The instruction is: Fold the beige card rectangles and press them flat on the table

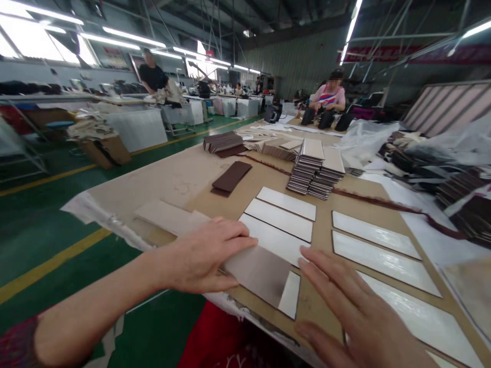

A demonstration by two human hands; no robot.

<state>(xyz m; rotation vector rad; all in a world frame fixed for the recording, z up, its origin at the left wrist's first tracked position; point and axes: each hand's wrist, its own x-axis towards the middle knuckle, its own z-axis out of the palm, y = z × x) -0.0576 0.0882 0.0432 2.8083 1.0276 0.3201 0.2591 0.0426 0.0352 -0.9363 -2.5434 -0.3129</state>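
Note:
My left hand (203, 260) lies on the near edge of the work table, fingers and thumb closed on the end of a grey-brown strip (259, 271). That strip lies over a glossy white rectangular panel (289, 295). My right hand (356, 312) is flat and open, fingers stretched out on the brown cardboard sheet (324, 230) beside the strip, holding nothing. More white panels (282, 220) lie in a row above my left hand, and others (379, 258) sit to the right.
Two stacks of cut pieces (316, 171) stand mid-table. Dark brown strips (232, 176) and a pile (222, 142) lie further left. Dark material heaps (452, 184) fill the right side. One person sits at the far end (330, 97); another stands at left (152, 75). Green floor lies left.

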